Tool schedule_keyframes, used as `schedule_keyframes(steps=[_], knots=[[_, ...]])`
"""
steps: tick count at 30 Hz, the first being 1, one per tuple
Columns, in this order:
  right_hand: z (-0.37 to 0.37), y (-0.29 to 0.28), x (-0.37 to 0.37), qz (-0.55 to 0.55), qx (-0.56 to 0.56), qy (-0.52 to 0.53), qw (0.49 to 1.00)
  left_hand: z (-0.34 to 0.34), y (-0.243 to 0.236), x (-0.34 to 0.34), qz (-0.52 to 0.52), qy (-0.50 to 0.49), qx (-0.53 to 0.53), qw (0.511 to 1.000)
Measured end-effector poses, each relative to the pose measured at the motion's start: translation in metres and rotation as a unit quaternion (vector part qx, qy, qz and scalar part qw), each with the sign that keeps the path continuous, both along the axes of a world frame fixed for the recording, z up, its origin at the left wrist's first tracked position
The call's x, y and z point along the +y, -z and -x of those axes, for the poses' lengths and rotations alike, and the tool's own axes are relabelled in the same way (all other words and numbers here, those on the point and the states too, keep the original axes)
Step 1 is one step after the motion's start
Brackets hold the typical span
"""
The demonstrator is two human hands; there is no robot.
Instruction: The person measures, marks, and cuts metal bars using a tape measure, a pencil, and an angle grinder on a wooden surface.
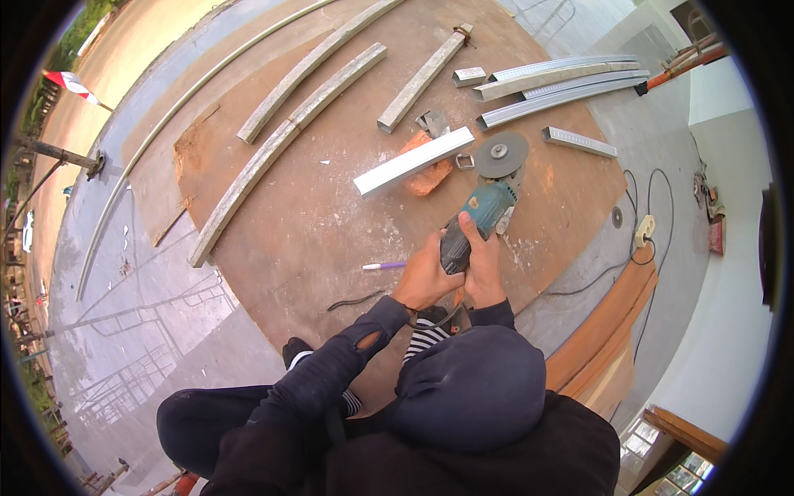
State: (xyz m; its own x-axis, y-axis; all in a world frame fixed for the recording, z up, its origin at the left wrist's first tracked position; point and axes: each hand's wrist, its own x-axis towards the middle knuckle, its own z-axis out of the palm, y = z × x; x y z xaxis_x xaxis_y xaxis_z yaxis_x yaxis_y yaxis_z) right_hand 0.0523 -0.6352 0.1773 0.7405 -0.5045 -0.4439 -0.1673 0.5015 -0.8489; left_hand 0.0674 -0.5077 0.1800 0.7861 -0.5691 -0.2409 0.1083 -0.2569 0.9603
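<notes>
Both my hands are wrapped round the dark rear body of a teal angle grinder. My left hand grips it from the left, and my right hand holds the other side with the thumb along the top. At the far end of the grinder a grey cutting disc faces up; whether it spins I cannot tell. Just left of the disc, a short white metal channel lies propped across an orange brick. A small metal ring-like piece sits between channel and disc.
Long metal bars lie at the left on a brown board. Several metal channels are stacked at the far right. A purple-and-white pen lies left of my hands. Cords run to a socket block beside wooden planks.
</notes>
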Motion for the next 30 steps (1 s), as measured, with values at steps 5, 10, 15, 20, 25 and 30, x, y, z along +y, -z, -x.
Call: schedule_keyframes(steps=[5, 10, 15, 20, 25, 30], knots=[[-0.006, -0.013, -0.024, 0.025, 0.041, -0.063, 0.997, -0.036, -0.014, 0.018, -0.113, 0.195, -0.091, 0.97], [-0.015, -0.017, -0.073, 0.233, 0.024, -0.169, 0.957, -0.097, 0.022, 0.062, -0.242, -0.172, -0.282, 0.912], [-0.032, -0.008, -0.081, 0.381, 0.023, -0.263, 0.886, -0.124, 0.055, 0.085, -0.227, -0.128, -0.287, 0.922], [-0.039, -0.007, -0.078, 0.464, 0.056, -0.302, 0.831, -0.127, 0.058, 0.077, -0.206, -0.101, -0.263, 0.937], [-0.04, -0.008, -0.068, 0.47, 0.06, -0.305, 0.826, -0.126, 0.058, 0.079, -0.216, -0.099, -0.292, 0.926], [-0.038, 0.005, -0.07, 0.479, 0.04, -0.293, 0.827, -0.125, 0.06, 0.077, -0.216, -0.106, -0.313, 0.919]])
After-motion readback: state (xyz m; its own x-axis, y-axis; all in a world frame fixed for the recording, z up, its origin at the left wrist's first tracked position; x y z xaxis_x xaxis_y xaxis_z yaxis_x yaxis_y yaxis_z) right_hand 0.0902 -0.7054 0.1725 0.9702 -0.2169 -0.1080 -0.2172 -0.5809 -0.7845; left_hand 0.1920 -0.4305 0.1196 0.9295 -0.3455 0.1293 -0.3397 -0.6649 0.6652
